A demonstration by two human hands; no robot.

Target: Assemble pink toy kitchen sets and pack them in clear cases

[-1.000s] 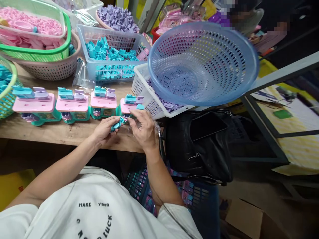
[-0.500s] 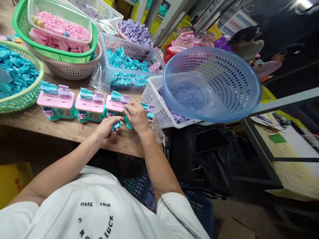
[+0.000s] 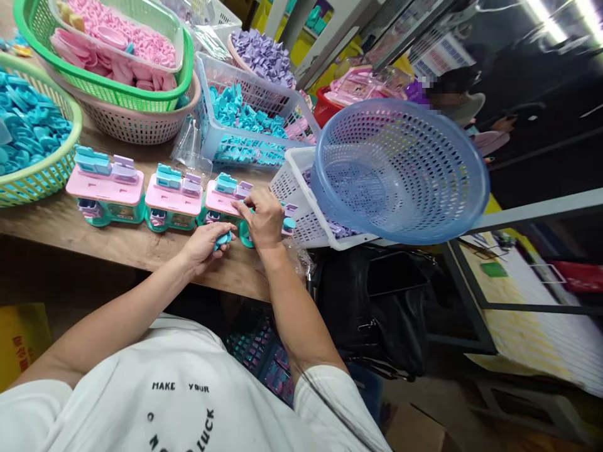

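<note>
Pieces (image 3: 223, 240) of smooth, rounded turquoise plastic in the left hand (image 3: 206, 245)

Head camera: the single view, from the wearer's eye level, facing forward and steeply down.
White shirt (image 3: 235, 395): nearest the lens, across the bottom.
Left hand (image 3: 210, 246) and right hand (image 3: 264, 218): seen from above, fairly near, left of centre.
Wooden table (image 3: 117, 243): left half, viewed from over its front edge.
Light tubes (image 3: 546, 20): upper right, slanting, probably far off, though that dark corner is blurred.
</note>
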